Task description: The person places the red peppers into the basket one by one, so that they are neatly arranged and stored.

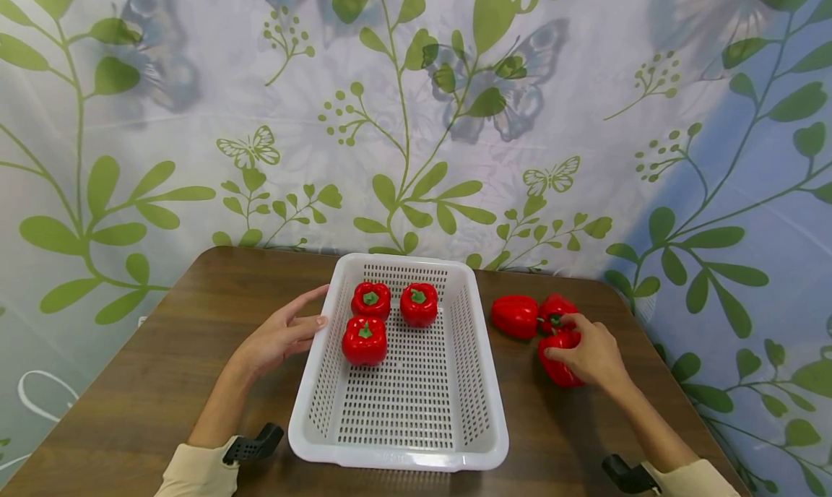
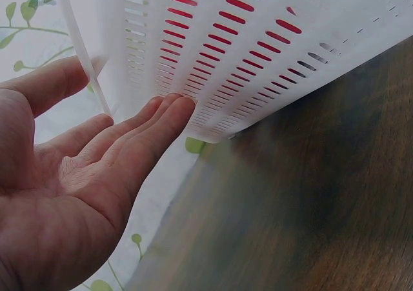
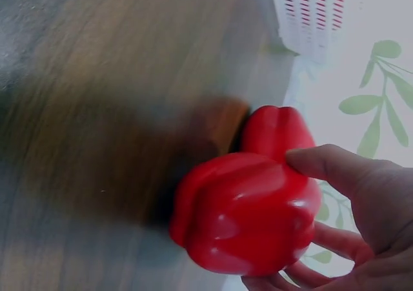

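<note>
A white perforated plastic basket (image 1: 396,456) stands mid-table, with three red bell peppers inside: one at the back left (image 1: 362,297), one beside it (image 1: 419,310) and one nearer (image 1: 364,347). My left hand (image 1: 278,342) is at the basket's left side, its fingers extended against the outer wall and the thumb by the rim in the left wrist view. To the right of the basket, my right hand (image 1: 596,354) grips a red bell pepper (image 3: 239,217) between thumb and fingers. Behind that one lie two more, a left pepper (image 1: 513,316) and a right pepper (image 1: 556,306).
Everything rests on a brown wooden table (image 1: 175,367). A cloth printed with leaves and butterflies (image 1: 312,157) hangs behind the table's back edge and along its right side. The basket's raised right wall (image 1: 484,367) stands between the right-hand peppers and the basket's inside.
</note>
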Motion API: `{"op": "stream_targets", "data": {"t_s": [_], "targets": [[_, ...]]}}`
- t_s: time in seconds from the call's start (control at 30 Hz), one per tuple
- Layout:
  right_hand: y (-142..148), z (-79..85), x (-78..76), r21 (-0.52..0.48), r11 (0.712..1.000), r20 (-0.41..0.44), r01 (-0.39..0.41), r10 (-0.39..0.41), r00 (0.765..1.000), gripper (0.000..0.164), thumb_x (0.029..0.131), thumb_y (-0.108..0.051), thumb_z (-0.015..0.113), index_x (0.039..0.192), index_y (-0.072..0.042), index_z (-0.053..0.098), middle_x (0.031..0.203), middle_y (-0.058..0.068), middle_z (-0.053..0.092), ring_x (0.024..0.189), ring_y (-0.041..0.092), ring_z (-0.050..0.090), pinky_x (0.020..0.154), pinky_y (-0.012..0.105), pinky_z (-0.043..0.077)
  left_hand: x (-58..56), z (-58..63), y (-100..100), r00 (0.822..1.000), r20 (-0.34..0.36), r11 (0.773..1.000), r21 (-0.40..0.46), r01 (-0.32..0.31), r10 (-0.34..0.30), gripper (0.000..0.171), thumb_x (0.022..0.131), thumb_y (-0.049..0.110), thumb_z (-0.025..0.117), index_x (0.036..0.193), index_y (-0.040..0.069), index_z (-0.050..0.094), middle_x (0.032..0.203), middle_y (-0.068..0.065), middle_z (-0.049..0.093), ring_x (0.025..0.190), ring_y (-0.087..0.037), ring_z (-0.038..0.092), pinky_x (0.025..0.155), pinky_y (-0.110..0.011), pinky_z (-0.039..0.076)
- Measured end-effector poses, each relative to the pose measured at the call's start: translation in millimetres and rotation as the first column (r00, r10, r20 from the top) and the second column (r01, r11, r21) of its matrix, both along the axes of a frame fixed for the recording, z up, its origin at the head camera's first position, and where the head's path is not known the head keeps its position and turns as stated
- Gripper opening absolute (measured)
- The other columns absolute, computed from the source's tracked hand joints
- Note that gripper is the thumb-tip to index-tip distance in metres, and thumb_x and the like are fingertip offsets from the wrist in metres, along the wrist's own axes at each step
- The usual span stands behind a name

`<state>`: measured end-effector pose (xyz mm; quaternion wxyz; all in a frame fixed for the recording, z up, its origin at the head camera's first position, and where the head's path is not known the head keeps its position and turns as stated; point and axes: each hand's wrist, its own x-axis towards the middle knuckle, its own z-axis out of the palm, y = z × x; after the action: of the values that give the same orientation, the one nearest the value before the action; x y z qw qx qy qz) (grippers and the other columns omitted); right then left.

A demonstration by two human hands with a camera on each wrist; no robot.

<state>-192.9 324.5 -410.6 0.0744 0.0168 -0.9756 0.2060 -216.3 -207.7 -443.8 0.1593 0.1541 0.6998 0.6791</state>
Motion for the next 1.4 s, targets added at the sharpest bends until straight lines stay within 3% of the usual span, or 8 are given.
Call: {"op": "stream_targets", "data": {"t_s": [0.33,0.73,1.0,1.4], "targets": [[-4,14.0,1.7,-0.015,0.999,0.023,-0.030,0.030,0.999,0.072,0.073,-0.026,0.085,0.132,0.006,0.058,0.116,0.038,0.059,0.110,0.048,0.048,0.085,0.064,0.048,-2.5,-4.2,-1,0.999,-0.027,0.999,0.015,0.029,-0.029,0.067,0.105,0.018,0.055,0.162,0.022,0.022,0.148,-0.029,0.051,0.119,-0.034,0.068,0.094,-0.046,0.058],[-10,28.4,6.5,-0.032,0.999,0.086,-0.029,0.032,0.996,0.083,0.074,-0.024,0.084,0.141,0.009,0.049,0.121,0.039,0.046,0.110,0.048,0.043,0.080,0.061,0.056,-1.0,-2.6,0,0.999,-0.028,1.000,0.015,0.028,-0.027,0.066,0.105,0.017,0.055,0.162,0.021,0.022,0.148,-0.028,0.051,0.119,-0.033,0.068,0.094,-0.045,0.058],[-15,39.4,8.2,-0.047,0.999,0.118,-0.021,0.027,0.993,0.081,0.075,-0.025,0.085,0.138,0.010,0.051,0.126,0.038,0.044,0.113,0.049,0.040,0.079,0.059,0.058,-1.3,-2.6,0,0.999,-0.033,0.999,0.017,0.035,-0.034,0.066,0.106,0.018,0.054,0.163,0.020,0.020,0.148,-0.029,0.050,0.120,-0.035,0.068,0.094,-0.045,0.059],[-28,63.2,10.1,-0.077,0.995,0.068,-0.059,0.065,0.996,0.076,0.078,-0.032,0.085,0.138,0.003,0.054,0.124,0.031,0.053,0.112,0.044,0.045,0.076,0.053,0.061,-2.6,-1.7,-1,0.999,-0.018,0.999,0.022,0.029,-0.029,0.066,0.105,0.018,0.055,0.162,0.022,0.021,0.149,-0.028,0.051,0.120,-0.033,0.068,0.094,-0.045,0.059]]}}
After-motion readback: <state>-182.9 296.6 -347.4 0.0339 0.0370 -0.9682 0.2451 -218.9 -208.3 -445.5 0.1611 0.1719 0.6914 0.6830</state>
